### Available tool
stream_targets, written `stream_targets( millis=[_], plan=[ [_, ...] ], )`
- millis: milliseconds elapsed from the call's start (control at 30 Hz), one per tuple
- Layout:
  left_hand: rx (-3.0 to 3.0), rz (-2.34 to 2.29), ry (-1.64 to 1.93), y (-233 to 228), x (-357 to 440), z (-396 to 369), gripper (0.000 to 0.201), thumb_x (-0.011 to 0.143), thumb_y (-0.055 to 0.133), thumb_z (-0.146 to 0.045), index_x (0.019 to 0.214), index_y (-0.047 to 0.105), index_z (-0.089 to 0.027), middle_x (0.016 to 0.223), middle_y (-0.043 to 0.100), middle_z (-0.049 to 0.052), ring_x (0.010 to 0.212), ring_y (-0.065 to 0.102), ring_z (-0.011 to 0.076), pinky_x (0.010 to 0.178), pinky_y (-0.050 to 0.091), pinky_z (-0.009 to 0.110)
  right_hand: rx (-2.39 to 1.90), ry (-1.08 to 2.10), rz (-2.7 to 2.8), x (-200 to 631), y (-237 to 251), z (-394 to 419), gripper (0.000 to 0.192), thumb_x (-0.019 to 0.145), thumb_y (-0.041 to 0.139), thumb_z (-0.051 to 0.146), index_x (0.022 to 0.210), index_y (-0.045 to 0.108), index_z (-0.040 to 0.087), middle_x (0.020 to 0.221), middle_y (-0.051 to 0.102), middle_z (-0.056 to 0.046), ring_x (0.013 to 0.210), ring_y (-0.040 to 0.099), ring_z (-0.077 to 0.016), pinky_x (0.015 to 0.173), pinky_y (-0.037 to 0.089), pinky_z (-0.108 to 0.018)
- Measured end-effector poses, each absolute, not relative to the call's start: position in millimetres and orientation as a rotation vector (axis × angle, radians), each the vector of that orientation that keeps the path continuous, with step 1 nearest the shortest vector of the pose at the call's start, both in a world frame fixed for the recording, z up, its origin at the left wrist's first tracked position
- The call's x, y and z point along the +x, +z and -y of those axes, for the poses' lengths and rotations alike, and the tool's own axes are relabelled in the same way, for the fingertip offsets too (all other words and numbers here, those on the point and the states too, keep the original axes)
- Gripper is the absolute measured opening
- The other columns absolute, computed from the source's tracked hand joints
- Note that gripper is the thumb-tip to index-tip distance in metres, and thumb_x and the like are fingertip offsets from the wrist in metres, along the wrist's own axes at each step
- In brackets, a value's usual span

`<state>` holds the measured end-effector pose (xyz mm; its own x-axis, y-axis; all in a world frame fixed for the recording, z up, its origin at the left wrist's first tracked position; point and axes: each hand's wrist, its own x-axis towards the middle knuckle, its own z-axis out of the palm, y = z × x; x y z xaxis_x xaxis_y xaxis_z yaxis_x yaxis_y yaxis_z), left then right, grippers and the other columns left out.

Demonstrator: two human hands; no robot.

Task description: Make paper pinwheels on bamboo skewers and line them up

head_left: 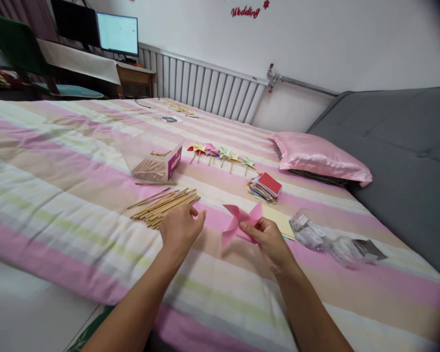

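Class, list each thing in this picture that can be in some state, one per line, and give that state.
Pink pinwheel: folded, held by the right hand.
Left hand: loosely curled, by the loose sticks.
Plastic box: open, sticks inside.
Finished pinwheels: lying in a row.
Paper squares: stacked.
Monitor: switched on.

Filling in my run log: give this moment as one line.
right hand: holds pink paper pinwheel | left hand: empty, beside wooden sticks | setting: striped bedspread
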<state>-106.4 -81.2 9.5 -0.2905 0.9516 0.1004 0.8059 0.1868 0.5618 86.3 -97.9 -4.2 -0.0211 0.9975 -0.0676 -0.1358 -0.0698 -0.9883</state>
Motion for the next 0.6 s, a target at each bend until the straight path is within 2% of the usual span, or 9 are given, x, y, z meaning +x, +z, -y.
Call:
stream_targets(
  millis=[67, 167, 467, 600],
  plan=[
    [1.730, -2.333, 0.462, 10, -110, 79, 0.029, 0.072, 0.053, -0.041, 0.078, 0.070, -0.018, 0.081, 0.070, 0.013, 0.081, 0.064, 0.0325, 0.065, 0.045, 0.038, -1.159, 1.336, 1.083, 87, -5, 98, 0.024, 0.061, 0.077, 0.031, 0.070, 0.064, 0.013, 0.060, 0.057, 0.002, 0.054, 0.045, -0.0086, 0.055, 0.034, -0.022],
    [1.778, -2.391, 0.196, 8, -112, 79, 0.028, 0.074, 0.051, -0.031, 0.085, 0.070, -0.013, 0.089, 0.069, 0.019, 0.084, 0.064, 0.0326, 0.063, 0.046, 0.036, -1.177, 1.334, 1.087, 87, -5, 98, 0.025, 0.062, 0.077, 0.032, 0.073, 0.065, 0.013, 0.062, 0.059, 0.001, 0.057, 0.048, -0.0095, 0.057, 0.035, -0.023],
    [1.768, -2.329, -0.013, 13, -122, 80, 0.030, 0.073, 0.048, -0.013, 0.095, 0.068, -0.009, 0.096, 0.067, 0.023, 0.089, 0.064, 0.0323, 0.066, 0.047, 0.036, -1.173, 1.345, 1.075, 87, -4, 99, 0.024, 0.061, 0.077, 0.031, 0.072, 0.065, 0.014, 0.064, 0.061, 0.000, 0.058, 0.049, -0.0099, 0.058, 0.037, -0.023],
    [1.790, -2.255, 0.073, 11, -125, 78, 0.024, 0.070, 0.051, -0.015, 0.084, 0.070, -0.013, 0.088, 0.070, 0.018, 0.084, 0.064, 0.0319, 0.063, 0.045, 0.035, -1.147, 1.329, 1.081, 87, -6, 97, 0.021, 0.061, 0.077, 0.030, 0.066, 0.063, 0.015, 0.056, 0.055, 0.004, 0.052, 0.043, -0.0074, 0.052, 0.033, -0.021]
  ],
)
